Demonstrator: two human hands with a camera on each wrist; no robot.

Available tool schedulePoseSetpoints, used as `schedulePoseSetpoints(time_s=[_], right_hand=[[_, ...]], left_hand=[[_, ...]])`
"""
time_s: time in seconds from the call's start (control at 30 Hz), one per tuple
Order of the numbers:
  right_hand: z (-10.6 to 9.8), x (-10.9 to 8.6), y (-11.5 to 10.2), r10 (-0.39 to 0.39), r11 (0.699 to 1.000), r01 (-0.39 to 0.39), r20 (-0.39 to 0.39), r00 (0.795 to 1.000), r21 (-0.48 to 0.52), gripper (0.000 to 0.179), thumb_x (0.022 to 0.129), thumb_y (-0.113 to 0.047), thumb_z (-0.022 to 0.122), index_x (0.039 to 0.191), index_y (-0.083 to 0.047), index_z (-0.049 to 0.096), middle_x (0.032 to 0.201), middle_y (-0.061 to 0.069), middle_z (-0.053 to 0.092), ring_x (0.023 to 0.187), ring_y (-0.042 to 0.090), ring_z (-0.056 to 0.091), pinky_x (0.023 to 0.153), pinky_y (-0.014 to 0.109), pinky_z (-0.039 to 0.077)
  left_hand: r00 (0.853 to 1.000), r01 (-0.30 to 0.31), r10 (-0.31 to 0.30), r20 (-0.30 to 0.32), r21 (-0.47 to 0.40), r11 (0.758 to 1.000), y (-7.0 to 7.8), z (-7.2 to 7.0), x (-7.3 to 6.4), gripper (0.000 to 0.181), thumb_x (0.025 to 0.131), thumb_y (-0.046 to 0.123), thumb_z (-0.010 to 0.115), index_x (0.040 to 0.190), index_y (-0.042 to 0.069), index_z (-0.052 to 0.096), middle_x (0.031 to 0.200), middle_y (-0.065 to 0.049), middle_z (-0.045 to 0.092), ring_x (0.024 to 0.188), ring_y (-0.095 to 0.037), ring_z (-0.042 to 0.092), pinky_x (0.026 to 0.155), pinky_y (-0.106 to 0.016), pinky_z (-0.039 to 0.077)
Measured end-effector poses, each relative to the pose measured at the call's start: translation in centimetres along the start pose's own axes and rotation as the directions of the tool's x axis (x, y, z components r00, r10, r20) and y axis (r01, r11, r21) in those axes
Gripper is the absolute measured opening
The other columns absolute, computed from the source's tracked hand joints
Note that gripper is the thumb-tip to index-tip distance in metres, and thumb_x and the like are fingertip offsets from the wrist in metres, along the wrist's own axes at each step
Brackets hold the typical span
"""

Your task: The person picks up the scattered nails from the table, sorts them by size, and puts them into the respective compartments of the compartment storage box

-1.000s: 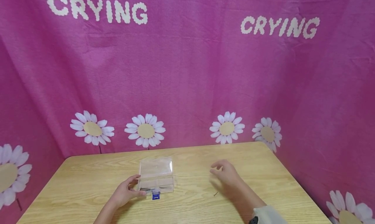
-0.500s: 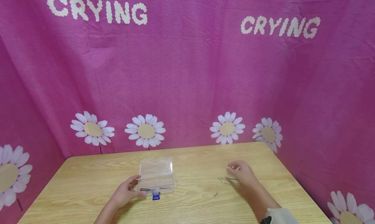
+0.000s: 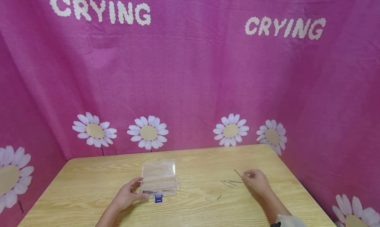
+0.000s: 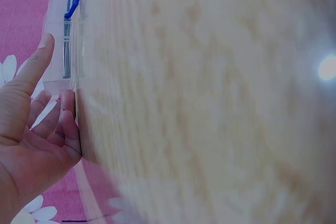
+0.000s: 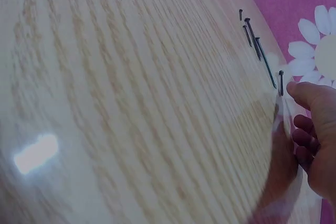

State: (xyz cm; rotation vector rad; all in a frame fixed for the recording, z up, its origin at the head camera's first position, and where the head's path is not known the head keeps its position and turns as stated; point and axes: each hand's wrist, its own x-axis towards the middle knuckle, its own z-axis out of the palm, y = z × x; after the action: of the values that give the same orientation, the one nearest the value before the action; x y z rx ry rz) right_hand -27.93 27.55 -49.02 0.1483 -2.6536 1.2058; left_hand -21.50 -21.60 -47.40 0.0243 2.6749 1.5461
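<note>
An open clear plastic box (image 3: 159,184) with a blue latch (image 3: 158,198) stands left of the table's middle, its lid tipped back. Inside its front compartments lie nails (image 3: 147,192). My left hand (image 3: 127,194) grips the box's left end, thumb at the front and fingers round the side. On the right, my right hand (image 3: 257,181) has thumb and forefinger close to one end of a nail (image 3: 237,172); whether they pinch it, I cannot tell. The other fingers are curled in the right wrist view. Several loose nails (image 3: 236,181) lie just left of that hand.
A shorter nail (image 3: 219,197) lies by itself nearer the front of the wooden table (image 3: 190,212). Behind the table and along both sides hangs a pink curtain (image 3: 190,88) with daisies and white lettering.
My right hand has moved to the right, away from the box, uncovering several loose nails on the table. My left hand and the box have stayed in place.
</note>
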Motion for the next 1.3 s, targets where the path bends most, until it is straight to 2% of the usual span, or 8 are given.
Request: schedulePoseSetpoints(time_s=[0.03,0.13,0.37,0.53,0.77,1.03,1.2,1.3], right_hand=[[-0.1,0.0,-0.3,0.044,0.999,-0.044,0.025,0.999,-0.027,0.028,0.081,-0.017,0.068,0.097,0.005,0.067,0.081,0.012,0.066,0.072,0.017,0.056,0.066,0.031,0.046],[0.1,0.1,-0.5,0.103,0.992,-0.099,0.050,0.993,-0.074,0.028,0.081,-0.018,0.070,0.099,0.003,0.068,0.087,0.012,0.067,0.077,0.018,0.058,0.070,0.033,0.047],[0.6,0.0,-0.5,0.097,0.985,-0.091,0.034,0.995,-0.145,0.021,0.083,-0.016,0.067,0.094,0.002,0.069,0.091,0.016,0.069,0.086,0.028,0.063,0.080,0.045,0.048],[0.8,0.0,-0.3,0.098,0.981,-0.093,0.020,0.995,-0.169,0.017,0.086,-0.012,0.061,0.090,0.002,0.070,0.089,0.015,0.069,0.088,0.031,0.062,0.081,0.047,0.047],[0.7,0.1,-0.2,0.128,0.982,-0.122,0.033,0.991,-0.145,0.019,0.085,-0.012,0.058,0.090,0.004,0.069,0.087,0.015,0.069,0.085,0.028,0.062,0.079,0.044,0.049],[0.4,0.1,-1.3,0.072,0.993,-0.070,0.013,0.997,-0.099,0.015,0.084,-0.007,0.060,0.086,0.005,0.069,0.082,0.014,0.069,0.080,0.024,0.062,0.077,0.040,0.050],[0.6,0.2,-2.4,0.079,0.996,-0.078,0.032,0.996,-0.031,0.014,0.085,-0.006,0.060,0.087,0.006,0.068,0.078,0.012,0.066,0.065,0.018,0.057,0.062,0.032,0.050],[1.0,0.2,-3.2,0.088,0.996,-0.088,0.047,0.995,0.004,0.013,0.084,-0.006,0.060,0.086,0.005,0.067,0.076,0.010,0.064,0.063,0.014,0.053,0.058,0.027,0.046]], left_hand=[[1.000,0.002,-0.002,0.000,0.005,1.000,0.0,0.0,0.0,0.082,0.067,0.020,0.084,0.135,-0.001,0.043,0.127,-0.030,0.051,0.103,-0.032,0.059,0.084,-0.041,0.050],[1.000,0.008,-0.008,0.002,0.018,1.000,0.1,-0.1,0.1,0.082,0.068,0.022,0.084,0.135,-0.001,0.043,0.127,-0.029,0.051,0.106,-0.035,0.057,0.085,-0.042,0.049],[1.000,0.018,-0.018,0.000,0.018,1.000,0.1,0.1,0.1,0.082,0.067,0.021,0.084,0.135,0.000,0.044,0.127,-0.029,0.051,0.099,-0.027,0.059,0.082,-0.039,0.050],[1.000,0.024,-0.024,-0.007,0.028,0.999,0.1,0.2,0.2,0.081,0.067,0.022,0.084,0.135,0.001,0.044,0.127,-0.028,0.052,0.100,-0.027,0.059,0.083,-0.039,0.050],[1.000,0.025,-0.025,-0.013,0.039,0.999,0.0,0.1,0.1,0.082,0.066,0.025,0.085,0.135,0.002,0.045,0.126,-0.027,0.053,0.099,-0.026,0.058,0.081,-0.038,0.049],[0.999,0.032,-0.031,-0.012,0.049,0.998,0.0,-0.1,0.0,0.084,0.066,0.028,0.084,0.135,0.003,0.045,0.128,-0.027,0.052,0.106,-0.033,0.056,0.086,-0.042,0.049],[1.000,0.022,-0.021,-0.002,0.040,0.999,0.2,-0.1,0.1,0.082,0.068,0.024,0.084,0.135,0.001,0.044,0.128,-0.029,0.051,0.103,-0.031,0.057,0.085,-0.042,0.049],[1.000,0.025,-0.025,-0.003,0.032,0.999,0.2,0.0,0.0,0.081,0.068,0.023,0.084,0.135,0.001,0.044,0.128,-0.029,0.051,0.103,-0.030,0.058,0.084,-0.041,0.049]])
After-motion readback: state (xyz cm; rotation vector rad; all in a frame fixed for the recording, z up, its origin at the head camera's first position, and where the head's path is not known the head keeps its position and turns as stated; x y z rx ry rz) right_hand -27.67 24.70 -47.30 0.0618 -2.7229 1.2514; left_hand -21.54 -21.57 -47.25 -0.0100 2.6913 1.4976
